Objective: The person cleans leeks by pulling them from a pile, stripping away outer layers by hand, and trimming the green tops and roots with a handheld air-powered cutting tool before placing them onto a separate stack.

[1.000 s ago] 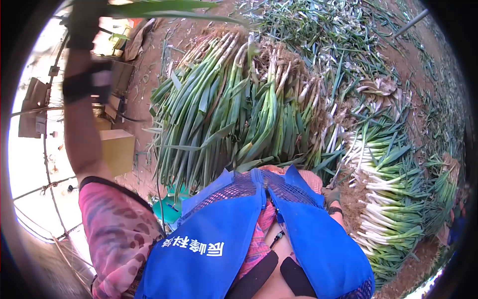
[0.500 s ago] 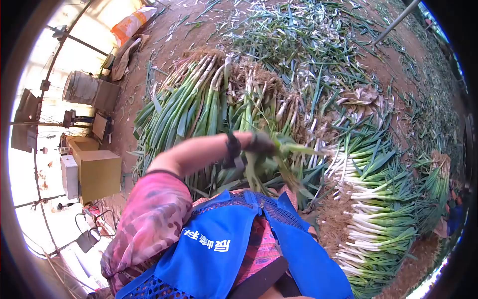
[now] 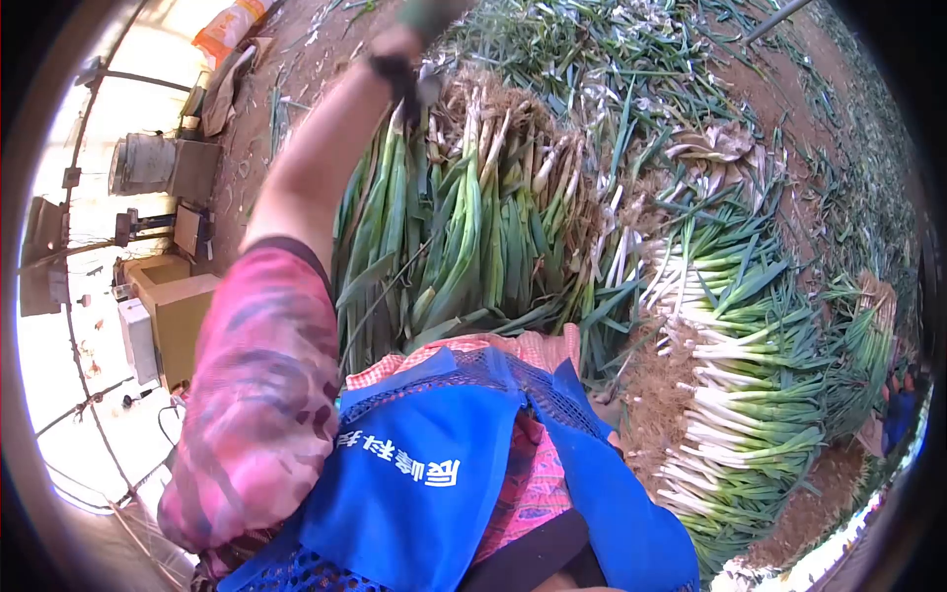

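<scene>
My left hand [image 3: 430, 16], in a dark green glove, is at the top edge, partly cut off and smeared by motion. Its fingers cannot be made out, nor anything in them. The forearm reaches over the left end of a heap of untrimmed green onions [image 3: 473, 217], whose roots point away from me and whose leaves lie towards my lap. On the right, a long row of cleaned green onions [image 3: 730, 395] shows white stems facing left and green leaves to the right. My right hand does not show; my blue vest [image 3: 424, 474] covers the lower middle.
Stripped leaves [image 3: 572, 69] litter the ground at the back. A tied bunch of green onions [image 3: 868, 326] lies at far right. Root scraps [image 3: 656, 424] pile beside the cleaned row. Cardboard boxes [image 3: 178, 316] and a bucket [image 3: 143, 165] stand left; a pole [image 3: 779, 20] slants at upper right.
My left hand has swung from above the middle of the heap, near a blurred green onion stalk, up and away to the top edge. The view has shifted slightly.
</scene>
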Demonstrator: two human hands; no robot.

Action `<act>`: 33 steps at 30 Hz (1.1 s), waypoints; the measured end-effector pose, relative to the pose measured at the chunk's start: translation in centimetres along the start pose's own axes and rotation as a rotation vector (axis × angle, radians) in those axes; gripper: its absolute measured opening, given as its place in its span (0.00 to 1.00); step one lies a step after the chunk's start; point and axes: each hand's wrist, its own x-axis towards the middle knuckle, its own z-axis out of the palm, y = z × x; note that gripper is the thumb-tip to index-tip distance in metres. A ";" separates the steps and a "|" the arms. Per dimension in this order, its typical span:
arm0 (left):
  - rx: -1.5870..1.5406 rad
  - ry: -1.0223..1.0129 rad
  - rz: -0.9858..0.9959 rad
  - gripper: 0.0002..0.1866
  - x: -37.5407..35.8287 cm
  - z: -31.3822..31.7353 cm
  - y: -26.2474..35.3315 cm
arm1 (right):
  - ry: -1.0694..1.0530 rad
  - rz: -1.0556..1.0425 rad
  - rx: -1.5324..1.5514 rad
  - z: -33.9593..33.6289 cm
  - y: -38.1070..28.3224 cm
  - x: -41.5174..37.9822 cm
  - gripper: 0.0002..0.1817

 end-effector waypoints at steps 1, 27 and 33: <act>0.077 -0.122 -0.096 0.28 -3.8 5.1 -3.2 | -0.013 0.003 0.006 -0.1 -0.4 -0.4 0.19; -1.382 -0.605 -1.018 0.19 -39.8 23.9 -16.0 | -0.519 -0.420 -0.275 18.8 -25.4 2.4 0.21; -1.211 -0.595 -1.013 0.15 -43.7 23.7 -13.9 | -0.593 -0.453 -0.432 23.4 -22.2 2.7 0.25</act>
